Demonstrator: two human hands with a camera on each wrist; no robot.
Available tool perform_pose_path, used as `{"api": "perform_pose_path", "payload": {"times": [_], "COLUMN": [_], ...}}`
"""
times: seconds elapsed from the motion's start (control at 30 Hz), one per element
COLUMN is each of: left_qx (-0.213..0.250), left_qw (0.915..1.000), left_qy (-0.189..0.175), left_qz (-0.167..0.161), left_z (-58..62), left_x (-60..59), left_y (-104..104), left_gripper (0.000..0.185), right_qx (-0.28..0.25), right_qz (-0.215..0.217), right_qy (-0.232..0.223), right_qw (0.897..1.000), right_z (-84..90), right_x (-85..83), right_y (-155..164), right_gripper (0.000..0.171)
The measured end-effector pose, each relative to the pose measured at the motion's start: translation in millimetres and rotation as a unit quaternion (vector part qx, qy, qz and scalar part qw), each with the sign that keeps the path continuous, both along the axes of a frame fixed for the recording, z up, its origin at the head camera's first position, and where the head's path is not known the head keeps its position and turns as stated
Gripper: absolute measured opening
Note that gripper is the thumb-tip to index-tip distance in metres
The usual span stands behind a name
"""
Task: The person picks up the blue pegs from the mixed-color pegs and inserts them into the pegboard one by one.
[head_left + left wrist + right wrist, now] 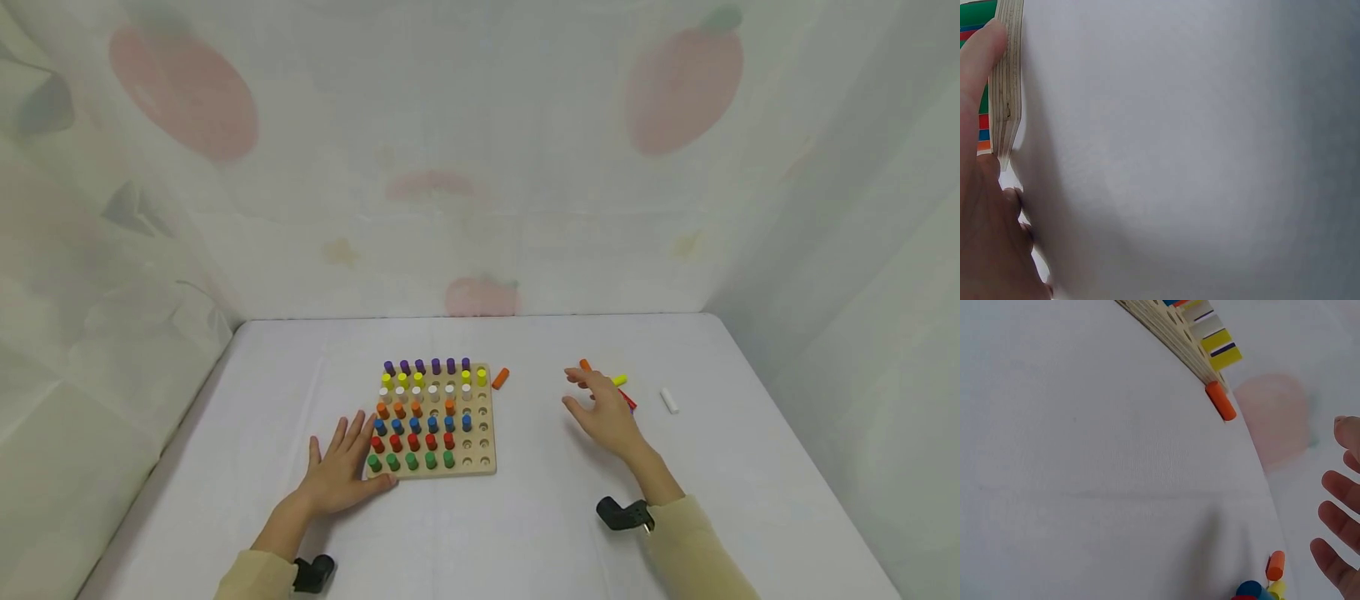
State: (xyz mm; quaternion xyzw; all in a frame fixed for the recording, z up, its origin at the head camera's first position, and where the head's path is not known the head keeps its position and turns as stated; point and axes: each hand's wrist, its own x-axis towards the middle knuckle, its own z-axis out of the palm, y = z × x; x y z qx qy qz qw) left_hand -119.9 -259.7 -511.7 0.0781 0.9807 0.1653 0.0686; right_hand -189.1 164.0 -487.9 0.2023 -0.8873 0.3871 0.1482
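Observation:
A wooden peg board (486, 433) lies mid-table, filled with rows of purple, yellow, white, orange, blue, red and green pegs. My left hand (341, 471) rests flat on the cloth, fingers straight, touching the board's near left corner (1005, 94). My right hand (603, 412) hovers with spread fingers (1338, 515) over a small pile of loose pegs: an orange peg (584, 365), a yellow peg (619, 380) and a red peg (628, 402). It holds nothing. Another orange peg (500, 378) (1220, 400) lies against the board's far right corner.
A white peg (669, 401) lies alone to the right of the pile. The table (525, 533) is covered in white cloth and walled by a pale curtain with red fruit prints. The right wrist view shows an orange peg (1275, 565) and a blue peg (1249, 589).

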Motion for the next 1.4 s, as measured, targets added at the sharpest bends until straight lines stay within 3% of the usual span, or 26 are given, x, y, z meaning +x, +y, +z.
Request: {"api": "perform_pose_path", "payload": {"times": [0.67,1.07,1.4], "left_qx": [0.026,0.022,0.008], "left_qw": [0.9996,0.9997,1.0], "left_qy": [0.013,0.014,0.006], "left_qz": [-0.001,0.0,0.0], "left_z": [-9.2,2.3,2.8], "left_x": [-0.3,1.9,0.6], "left_y": [-3.7,1.4,1.1], "left_gripper": [0.104,0.102,0.104], "right_qx": [0.054,0.093,0.118], "right_qz": [-0.033,-0.053,-0.069], "right_qy": [-0.05,-0.049,-0.07], "right_qw": [0.997,0.993,0.988], "right_z": [-13.4,-18.3,-25.5], "right_x": [5.9,7.8,8.6], "right_y": [39.7,50.8,57.7], "right_gripper": [0.044,0.042,0.045]}}
